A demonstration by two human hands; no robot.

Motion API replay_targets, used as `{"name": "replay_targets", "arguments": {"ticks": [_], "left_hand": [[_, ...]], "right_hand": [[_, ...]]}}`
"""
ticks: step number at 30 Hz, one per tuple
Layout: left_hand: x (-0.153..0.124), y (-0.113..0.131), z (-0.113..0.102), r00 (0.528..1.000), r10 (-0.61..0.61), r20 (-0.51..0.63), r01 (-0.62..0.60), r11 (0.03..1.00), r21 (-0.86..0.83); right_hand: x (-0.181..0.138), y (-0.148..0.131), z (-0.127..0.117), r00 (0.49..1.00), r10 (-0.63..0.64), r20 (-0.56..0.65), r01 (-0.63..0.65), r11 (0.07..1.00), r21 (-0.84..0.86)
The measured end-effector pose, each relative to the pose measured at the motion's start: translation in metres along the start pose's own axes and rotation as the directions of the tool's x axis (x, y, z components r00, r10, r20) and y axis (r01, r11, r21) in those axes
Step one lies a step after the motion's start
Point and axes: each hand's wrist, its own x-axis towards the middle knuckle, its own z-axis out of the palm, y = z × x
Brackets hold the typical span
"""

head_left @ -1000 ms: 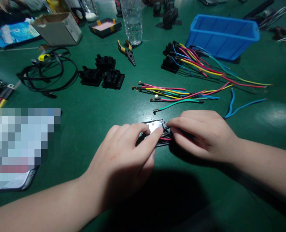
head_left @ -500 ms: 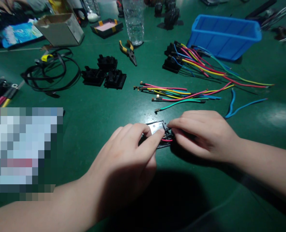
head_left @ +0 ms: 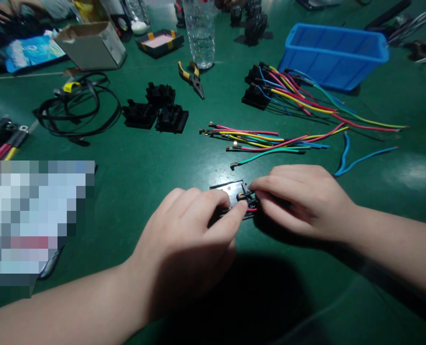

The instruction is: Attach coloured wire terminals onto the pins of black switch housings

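"First, item one: where was it listed?"

"Small flat part (head_left: pixel 234 188), dark at the rim, pale on top. Location: on the surface (head_left: pixel 144 163), just right of the middle of the view, between the two hands."

"Condition of the left hand (head_left: pixel 187 230)?"

"Fingers bent and narrow, holding the part: thumb across its near side, first finger on its pale top, forearm coming from the lower left."

"And the right hand (head_left: pixel 301 201)?"

"Thumb and first finger drawn close together at the part's right end. Whether anything sat pinched between them could not be told; shadow hid the tips, and a red wire (head_left: pixel 251 209) ran toward them."

"Which way did the long side lie?"

"Roughly left to right, so far as it showed, from one hand to the other. Part lay under the left fingers and directly left of the right fingertips. Neither hand stood well apart; the left was nearer, covering more of it."

"Remaining entries?"

"Beyond the hands: loose wires (head_left: pixel 256 136), red, yellow, green and blue, laid left to right. Three black blocks (head_left: pixel 172 116), grouped farther left. Pliers (head_left: pixel 193 80), yellow handles. Two wired blocks (head_left: pixel 255 97) near a blue bin (head_left: pixel 335 57)."
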Motion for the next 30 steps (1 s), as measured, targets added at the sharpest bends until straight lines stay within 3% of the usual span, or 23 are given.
{"name": "replay_targets", "arguments": {"ticks": [5,16,30], "left_hand": [[0.0010,0.0016,-0.0015,0.998,-0.054,0.026,0.056,0.994,-0.096],[0.0033,-0.0046,0.0036,0.999,-0.013,-0.044,0.010,0.997,-0.075],[0.0053,-0.0030,0.0033,0.999,-0.034,-0.032,0.030,0.995,-0.097]], "right_hand": [[0.0003,0.0001,-0.0003,1.000,0.000,0.005,0.000,1.000,0.003],[-0.0008,0.0014,0.0000,1.000,-0.010,0.009,0.010,0.999,0.045],[-0.0007,0.0013,0.0008,0.999,0.018,0.029,-0.020,0.999,0.044]]}}
